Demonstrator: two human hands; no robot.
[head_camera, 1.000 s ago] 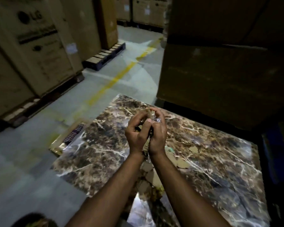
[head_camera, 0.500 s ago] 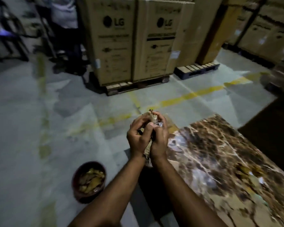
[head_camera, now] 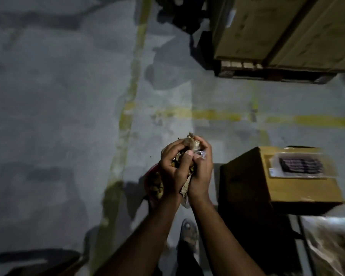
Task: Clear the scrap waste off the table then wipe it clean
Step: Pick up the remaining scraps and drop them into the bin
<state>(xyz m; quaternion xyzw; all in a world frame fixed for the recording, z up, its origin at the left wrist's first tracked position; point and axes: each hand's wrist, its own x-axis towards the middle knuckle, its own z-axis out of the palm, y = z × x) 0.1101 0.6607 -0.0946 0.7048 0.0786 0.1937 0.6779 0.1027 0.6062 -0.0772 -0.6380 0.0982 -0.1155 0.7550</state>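
Observation:
My left hand (head_camera: 170, 170) and my right hand (head_camera: 200, 172) are cupped together around a bundle of scrap waste (head_camera: 192, 143), brown paper and clear plastic bits poking out above and below the fingers. Both hands hang over the floor, directly above a red bin (head_camera: 153, 186) with scraps in it, mostly hidden behind my left hand. Only a corner of the marble table (head_camera: 331, 244) shows at the lower right.
A cardboard box (head_camera: 299, 188) with a flat packet on top stands on the floor right of my hands. Large cartons on a pallet (head_camera: 287, 36) fill the upper right. My foot (head_camera: 189, 234) is below my hands. Grey floor with yellow lines lies to the left.
My view has swung left and down, away from the table. Both hands carried the scrap bundle from over the table to above the red bin.

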